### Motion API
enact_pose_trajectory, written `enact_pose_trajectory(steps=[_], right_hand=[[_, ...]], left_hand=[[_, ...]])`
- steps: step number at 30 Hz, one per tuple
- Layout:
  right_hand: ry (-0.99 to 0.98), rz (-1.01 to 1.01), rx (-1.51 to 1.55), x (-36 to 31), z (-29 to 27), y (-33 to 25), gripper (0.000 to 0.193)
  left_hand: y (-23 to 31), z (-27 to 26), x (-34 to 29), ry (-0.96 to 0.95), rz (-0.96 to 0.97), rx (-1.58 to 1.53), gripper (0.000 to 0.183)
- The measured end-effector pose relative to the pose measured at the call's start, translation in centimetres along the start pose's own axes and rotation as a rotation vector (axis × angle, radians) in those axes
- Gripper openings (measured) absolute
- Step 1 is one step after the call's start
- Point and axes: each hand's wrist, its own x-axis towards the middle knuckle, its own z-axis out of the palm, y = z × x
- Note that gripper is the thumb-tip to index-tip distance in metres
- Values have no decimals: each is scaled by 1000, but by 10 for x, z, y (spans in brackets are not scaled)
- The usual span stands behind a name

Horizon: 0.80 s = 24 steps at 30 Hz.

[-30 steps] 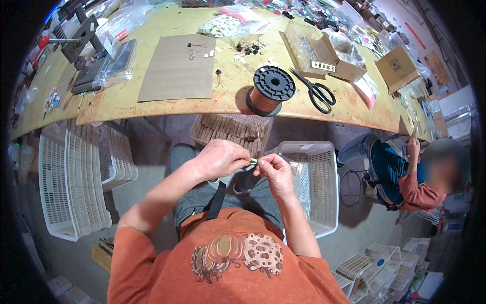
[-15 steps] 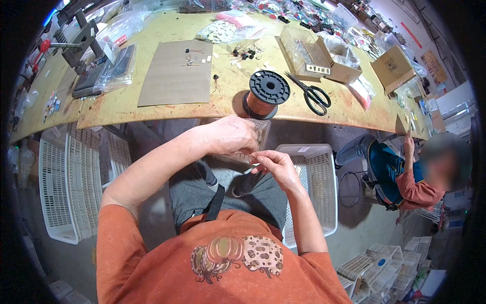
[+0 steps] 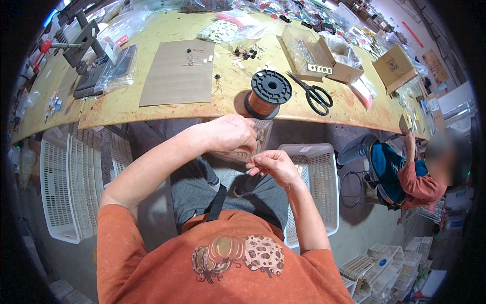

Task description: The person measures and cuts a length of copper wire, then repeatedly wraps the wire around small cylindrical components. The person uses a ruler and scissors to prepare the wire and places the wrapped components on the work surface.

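Over my lap, just off the table's near edge, my left hand (image 3: 234, 134) is bent down with its fingers curled together. What it holds, if anything, is hidden behind the knuckles. Close below and to its right, my right hand (image 3: 276, 167) pinches thumb against fingers. A tiny pale bit shows at those fingertips, too small to name. A black-flanged spool of copper-coloured wire (image 3: 261, 105) stands on the table edge just beyond both hands. Black-handled scissors (image 3: 318, 97) lie to its right, partly opened.
On the yellow table (image 3: 121, 111) lie a brown cardboard sheet (image 3: 174, 83) and small wired parts (image 3: 245, 52). A hand press (image 3: 83, 45) stands left; a clear bin (image 3: 302, 53) sits right. White crates (image 3: 66, 192) flank my legs. A co-worker (image 3: 420, 177) sits at right.
My right hand's fingertips have drawn slightly down and away from my left hand. The greenish-white sliver seen under the right fingers is now mostly out of sight.
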Motion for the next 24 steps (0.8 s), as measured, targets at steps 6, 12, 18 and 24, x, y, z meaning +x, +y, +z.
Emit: enact_pose_trajectory(steps=[6,12,18,24], right_hand=[[-54,58,12,2,2,-3,24],[-120,100,141,9,-4,0,25],[-208,141,186,15,-10,4,22],[-240,164,273,21,-12,13,16]], left_hand=[[-5,-2,6,-4,5,38,9],[-9,-2,8,-22,4,23,9],[-11,-2,8,-11,31,-18,8],[-6,-10,10,-51,17,6,8]])
